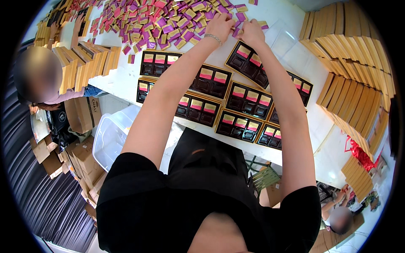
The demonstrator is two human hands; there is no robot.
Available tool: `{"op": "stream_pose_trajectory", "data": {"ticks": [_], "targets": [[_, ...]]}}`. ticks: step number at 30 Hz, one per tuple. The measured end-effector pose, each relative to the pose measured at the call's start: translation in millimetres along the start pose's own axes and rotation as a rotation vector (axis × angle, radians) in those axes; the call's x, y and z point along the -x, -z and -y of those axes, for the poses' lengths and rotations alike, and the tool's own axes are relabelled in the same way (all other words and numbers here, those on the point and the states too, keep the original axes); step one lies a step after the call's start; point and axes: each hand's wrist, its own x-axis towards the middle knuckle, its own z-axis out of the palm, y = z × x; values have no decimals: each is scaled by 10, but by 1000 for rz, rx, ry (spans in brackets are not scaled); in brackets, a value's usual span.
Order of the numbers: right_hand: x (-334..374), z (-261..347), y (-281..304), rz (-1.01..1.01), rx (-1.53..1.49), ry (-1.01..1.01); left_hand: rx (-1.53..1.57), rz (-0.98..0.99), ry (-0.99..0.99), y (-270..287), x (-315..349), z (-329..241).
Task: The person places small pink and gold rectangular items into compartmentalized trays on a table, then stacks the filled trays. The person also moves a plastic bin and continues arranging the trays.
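Observation:
Both arms reach to the far side of the white table. My left hand, with a bracelet on its wrist, has its fingers closed at the right edge of a heap of small gold, purple and pink packets. Close beside it, my right hand is also closed, just above the far end of a tilted box. What either hand pinches is too small to make out. That dark compartment box holds gold-and-pink packets. Several similar boxes lie nearer, some partly hidden under my forearms.
Tall stacks of gold-edged boxes stand along the right. More boxes stand at the left, beside another person. A clear plastic sheet or tray lies right of my hands. Below the table's left edge is a clear plastic bin.

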Motion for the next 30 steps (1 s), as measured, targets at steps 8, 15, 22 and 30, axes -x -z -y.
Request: {"op": "stream_pose_trajectory", "data": {"ticks": [8,15,22,30], "targets": [[474,-240,175,-307,-689,-42,887,22,469,265,166,-181],[1442,-167,266,-2,-466,-18,65,-9,-197,587,910,-687],[1595,-184,132,-296,-388,110,-66,-31,-461,389,1048,-604],[2120,-22,-105,-342,-94,227,-101,21,-435,441,1089,-655]]}}
